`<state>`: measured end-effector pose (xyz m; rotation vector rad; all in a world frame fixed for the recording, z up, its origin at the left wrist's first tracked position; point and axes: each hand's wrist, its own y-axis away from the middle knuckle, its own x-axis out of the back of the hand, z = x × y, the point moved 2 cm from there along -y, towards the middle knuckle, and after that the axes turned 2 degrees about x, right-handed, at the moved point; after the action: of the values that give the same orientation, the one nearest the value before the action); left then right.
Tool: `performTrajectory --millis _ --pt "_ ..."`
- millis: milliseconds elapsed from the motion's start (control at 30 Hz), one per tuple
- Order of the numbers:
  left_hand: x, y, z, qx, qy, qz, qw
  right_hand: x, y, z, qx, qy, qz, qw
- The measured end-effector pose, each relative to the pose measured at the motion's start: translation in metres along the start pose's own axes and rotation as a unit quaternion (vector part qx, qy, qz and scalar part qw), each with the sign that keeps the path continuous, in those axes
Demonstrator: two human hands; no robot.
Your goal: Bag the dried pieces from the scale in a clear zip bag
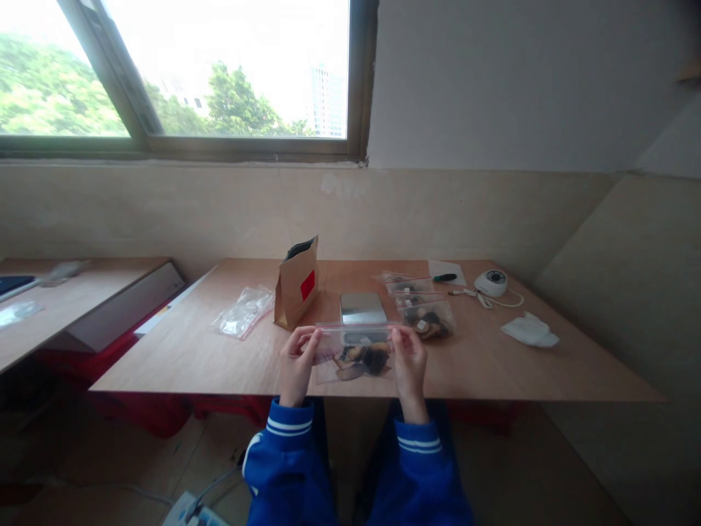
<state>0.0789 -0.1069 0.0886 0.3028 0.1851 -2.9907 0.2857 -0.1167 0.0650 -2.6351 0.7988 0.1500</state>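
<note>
My left hand (296, 363) and my right hand (410, 359) hold up a clear zip bag (354, 353) with dark dried pieces inside, just above the near edge of the wooden table (493, 365). Each hand pinches one top corner of the bag along its seal. Behind the bag lies a small flat scale with a silver plate (361, 307). A brown paper pouch (296, 283) with a red label stands open to the left of the scale.
Two more filled clear bags (424, 310) lie right of the scale. Empty clear bags (244, 311) lie to the left. A white round device with a cord (491, 283), a green-handled tool (445, 277) and a white tissue (529, 330) sit at the right. Another table (71, 292) stands at left.
</note>
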Motion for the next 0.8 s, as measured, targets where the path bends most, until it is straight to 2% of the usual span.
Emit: performTrajectory --millis 167,400,667,800 --pt "-0.006 0.002 0.004 -0.037 -0.001 0.03 0.999 0.0 0.0 0.0 -0.016 -0.028 0.004 0.999" --pt "-0.017 0.001 0.007 -0.019 0.013 0.034 0.999 -0.008 0.001 -0.005 -0.049 -0.05 -0.022 0.997" --pt "-0.014 -0.002 0.009 -0.019 0.019 0.038 0.999 -0.013 0.002 0.008 -0.113 -0.057 -0.072 0.989" --pt "-0.012 -0.002 0.008 -0.015 0.023 0.034 0.999 -0.013 0.001 0.007 -0.122 -0.063 -0.071 0.988"
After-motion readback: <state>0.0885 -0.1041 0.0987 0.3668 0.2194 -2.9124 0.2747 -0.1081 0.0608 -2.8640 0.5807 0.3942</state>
